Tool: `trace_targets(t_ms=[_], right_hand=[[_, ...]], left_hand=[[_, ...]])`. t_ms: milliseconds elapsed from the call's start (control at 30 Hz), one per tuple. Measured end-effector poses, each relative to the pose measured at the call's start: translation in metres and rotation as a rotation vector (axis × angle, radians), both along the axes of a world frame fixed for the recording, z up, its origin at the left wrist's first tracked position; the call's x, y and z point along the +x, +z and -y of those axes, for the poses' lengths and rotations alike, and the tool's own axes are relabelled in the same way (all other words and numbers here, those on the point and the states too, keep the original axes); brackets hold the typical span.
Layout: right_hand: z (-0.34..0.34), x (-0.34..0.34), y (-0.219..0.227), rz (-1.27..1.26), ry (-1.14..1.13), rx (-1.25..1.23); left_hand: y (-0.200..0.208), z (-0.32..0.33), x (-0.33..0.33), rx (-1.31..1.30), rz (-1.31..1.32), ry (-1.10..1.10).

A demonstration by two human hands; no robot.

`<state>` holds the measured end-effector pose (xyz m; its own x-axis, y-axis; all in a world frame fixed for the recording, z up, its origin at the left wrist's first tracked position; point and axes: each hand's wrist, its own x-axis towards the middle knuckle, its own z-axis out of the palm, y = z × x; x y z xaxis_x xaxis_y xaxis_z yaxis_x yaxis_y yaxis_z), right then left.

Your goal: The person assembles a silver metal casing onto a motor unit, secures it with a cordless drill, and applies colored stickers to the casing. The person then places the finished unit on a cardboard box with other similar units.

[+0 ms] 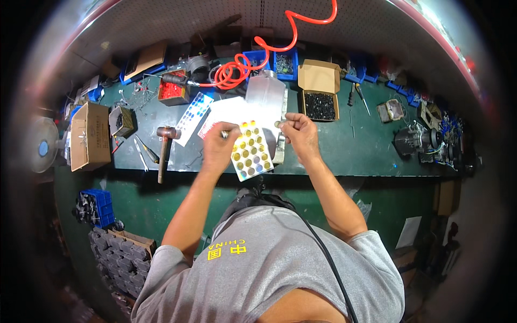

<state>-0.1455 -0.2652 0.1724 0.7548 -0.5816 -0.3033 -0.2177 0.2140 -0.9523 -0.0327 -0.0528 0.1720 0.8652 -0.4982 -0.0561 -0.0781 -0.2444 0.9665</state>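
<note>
My left hand (pixel 219 146) is closed on the upper left edge of a sheet of round gold stickers (pixel 251 151), which hangs tilted over the bench's front edge. Between the thumb and fingertips of my right hand (pixel 302 138) is a small round sticker (pixel 278 124), apart from the sheet. Just beyond my hands stands a translucent plastic container (pixel 265 92), partly hidden by the sheet. White paper with red print (pixel 215 119) lies by my left hand. Farther left is a sheet of blue dot stickers (pixel 194 117).
A mallet (pixel 163 156) and screwdriver (pixel 147 149) lie at left near a cardboard box (pixel 90 135). A red coiled hose (pixel 231 75) hangs over the back. An open box of black parts (pixel 320 105), more screwdrivers (pixel 362 99) and a black motor-like unit (pixel 416 142) occupy the right.
</note>
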Motion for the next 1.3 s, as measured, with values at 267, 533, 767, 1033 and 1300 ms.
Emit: trace_targets(t_ms=[267,533,767,1033,1300], right_hand=[[-0.006,0.021,-0.074,-0.15,0.043,-0.103],[-0.012,0.034,-0.101,-0.152,0.007,-0.208],[0.001,0.027,-0.062,-0.222,-0.07,-0.094],[-0.008,0.029,-0.089,-0.222,-0.017,-0.25],[-0.01,0.03,-0.096,-0.272,0.014,-0.44]], left_hand=[[-0.13,-0.153,0.043,0.203,-0.094,0.324],[-0.21,-0.215,0.045,0.265,-0.219,0.458],[-0.209,-0.215,0.06,0.287,-0.326,0.47],[-0.199,-0.204,0.066,0.244,-0.409,0.435],[-0.208,-0.216,0.064,0.291,-0.427,0.394]])
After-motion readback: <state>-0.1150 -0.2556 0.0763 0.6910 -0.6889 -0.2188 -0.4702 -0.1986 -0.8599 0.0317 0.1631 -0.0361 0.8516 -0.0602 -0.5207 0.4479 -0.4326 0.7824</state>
